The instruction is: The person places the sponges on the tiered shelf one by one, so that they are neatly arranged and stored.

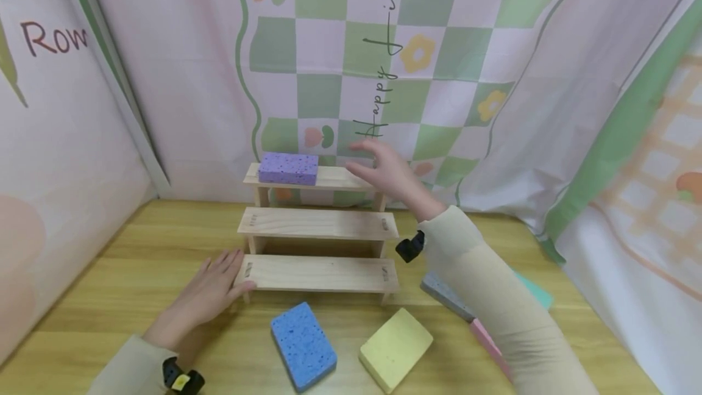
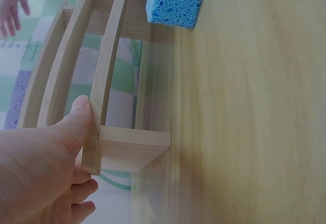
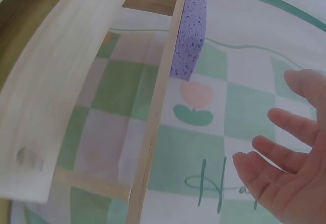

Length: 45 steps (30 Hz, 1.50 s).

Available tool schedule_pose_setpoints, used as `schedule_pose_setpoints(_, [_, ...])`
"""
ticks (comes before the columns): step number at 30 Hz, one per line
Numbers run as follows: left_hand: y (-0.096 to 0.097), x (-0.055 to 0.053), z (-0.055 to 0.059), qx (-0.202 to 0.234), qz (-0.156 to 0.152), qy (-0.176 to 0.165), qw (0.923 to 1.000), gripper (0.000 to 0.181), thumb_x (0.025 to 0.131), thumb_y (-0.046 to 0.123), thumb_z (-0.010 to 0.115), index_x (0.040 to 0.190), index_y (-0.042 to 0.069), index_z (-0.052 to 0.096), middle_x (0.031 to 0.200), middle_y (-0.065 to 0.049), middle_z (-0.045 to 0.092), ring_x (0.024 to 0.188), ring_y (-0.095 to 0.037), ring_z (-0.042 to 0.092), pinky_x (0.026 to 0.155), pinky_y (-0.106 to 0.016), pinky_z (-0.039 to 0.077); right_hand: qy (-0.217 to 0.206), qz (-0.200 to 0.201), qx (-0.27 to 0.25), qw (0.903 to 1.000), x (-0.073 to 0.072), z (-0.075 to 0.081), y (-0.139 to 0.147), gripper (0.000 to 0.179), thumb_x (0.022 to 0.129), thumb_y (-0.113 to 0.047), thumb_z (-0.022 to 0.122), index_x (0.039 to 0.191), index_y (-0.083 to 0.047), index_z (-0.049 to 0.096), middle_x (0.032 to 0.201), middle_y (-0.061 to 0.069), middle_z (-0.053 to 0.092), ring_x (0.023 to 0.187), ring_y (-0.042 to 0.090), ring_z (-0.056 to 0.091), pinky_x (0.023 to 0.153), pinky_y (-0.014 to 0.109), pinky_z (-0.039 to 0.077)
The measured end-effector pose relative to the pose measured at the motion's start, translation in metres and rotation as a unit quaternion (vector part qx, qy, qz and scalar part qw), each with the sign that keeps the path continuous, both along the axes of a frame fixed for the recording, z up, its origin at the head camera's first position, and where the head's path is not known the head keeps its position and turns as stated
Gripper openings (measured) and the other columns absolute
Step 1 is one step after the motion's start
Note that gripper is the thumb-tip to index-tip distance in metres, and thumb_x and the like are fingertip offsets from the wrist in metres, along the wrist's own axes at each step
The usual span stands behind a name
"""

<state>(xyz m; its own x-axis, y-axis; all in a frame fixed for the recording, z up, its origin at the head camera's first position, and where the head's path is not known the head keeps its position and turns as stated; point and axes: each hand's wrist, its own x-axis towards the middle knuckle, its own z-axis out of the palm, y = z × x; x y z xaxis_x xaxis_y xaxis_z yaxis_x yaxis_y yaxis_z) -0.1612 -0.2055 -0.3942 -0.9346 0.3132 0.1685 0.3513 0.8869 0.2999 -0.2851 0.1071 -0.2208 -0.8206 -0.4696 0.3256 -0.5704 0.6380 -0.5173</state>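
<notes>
A three-step wooden shelf (image 1: 318, 224) stands on the table against the cloth backdrop. At the left end of its lowest step, my left hand (image 1: 211, 291) holds the board, the thumb (image 2: 79, 112) at its front edge and the fingers around the end. On the top step, toward the left, lies a purple sponge (image 1: 287, 168), seen also in the right wrist view. My right hand (image 1: 386, 169) hovers by the right part of that step, fingers spread and nothing in them. In front of the shelf lie a blue sponge (image 1: 303, 346) and a yellow sponge (image 1: 396, 349).
Right of the shelf, partly hidden by my right forearm, are a grey sponge (image 1: 446, 296), a pink piece (image 1: 490, 346) and a teal piece (image 1: 534, 290). Printed cloth (image 1: 323, 47) hangs behind and on both sides of the wooden table (image 1: 60, 346).
</notes>
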Motion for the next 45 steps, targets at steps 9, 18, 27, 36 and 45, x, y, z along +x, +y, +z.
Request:
schedule_pose_setpoints(9, [0.0, -0.001, -0.001, -0.003, 0.002, -0.002, 1.0, 0.075, 0.094, 0.048, 0.043, 0.136, -0.013, 0.032, 0.14, -0.029, 0.029, 0.128, -0.046, 0.025, 0.103, -0.061, 0.014, 0.03, -0.004, -0.007, 0.9995, 0.013, -0.009, 0.029, 0.042, 0.09, -0.025, 0.061, 0.126, -0.004, 0.054, 0.131, 0.012, 0.048, 0.119, 0.027, 0.043, 0.085, 0.042, 0.047])
schedule_pose_setpoints(18, [0.001, -0.001, -0.001, -0.006, -0.001, -0.002, 1.0, 0.075, 0.094, 0.048, 0.042, 0.136, -0.013, 0.032, 0.14, -0.029, 0.029, 0.128, -0.046, 0.025, 0.103, -0.06, 0.015, 0.041, -0.013, -0.009, 0.999, 0.024, -0.016, 0.058, 0.044, 0.09, -0.025, 0.061, 0.129, -0.005, 0.052, 0.132, 0.013, 0.047, 0.119, 0.028, 0.044, 0.08, 0.041, 0.05])
schedule_pose_setpoints(27, [0.0, -0.003, -0.001, -0.004, 0.0, 0.001, 1.0, 0.073, 0.095, 0.047, 0.042, 0.136, -0.013, 0.032, 0.141, -0.028, 0.029, 0.129, -0.045, 0.024, 0.103, -0.06, 0.014, 0.025, -0.041, -0.007, 0.9988, 0.033, -0.027, 0.087, 0.046, 0.09, -0.028, 0.061, 0.128, -0.003, 0.052, 0.131, 0.015, 0.047, 0.11, 0.029, 0.049, 0.074, 0.042, 0.05])
schedule_pose_setpoints(36, [0.001, -0.001, 0.002, -0.004, 0.0, 0.001, 1.0, 0.072, 0.095, 0.045, 0.043, 0.136, -0.013, 0.032, 0.14, -0.029, 0.029, 0.129, -0.045, 0.024, 0.103, -0.06, 0.014, 0.003, -0.065, -0.013, 0.9978, 0.044, -0.041, 0.111, 0.05, 0.089, -0.026, 0.062, 0.129, 0.001, 0.049, 0.132, 0.021, 0.044, 0.12, 0.037, 0.04, 0.081, 0.048, 0.048])
schedule_pose_setpoints(45, [0.0, 0.0, 0.002, -0.002, 0.001, 0.0, 1.0, 0.072, 0.095, 0.045, 0.043, 0.135, -0.014, 0.032, 0.14, -0.029, 0.029, 0.129, -0.046, 0.024, 0.103, -0.06, 0.014, -0.01, -0.07, -0.012, 0.9974, 0.053, -0.054, 0.129, 0.049, 0.09, -0.025, 0.061, 0.129, 0.001, 0.048, 0.131, 0.021, 0.046, 0.119, 0.04, 0.039, 0.082, 0.05, 0.047])
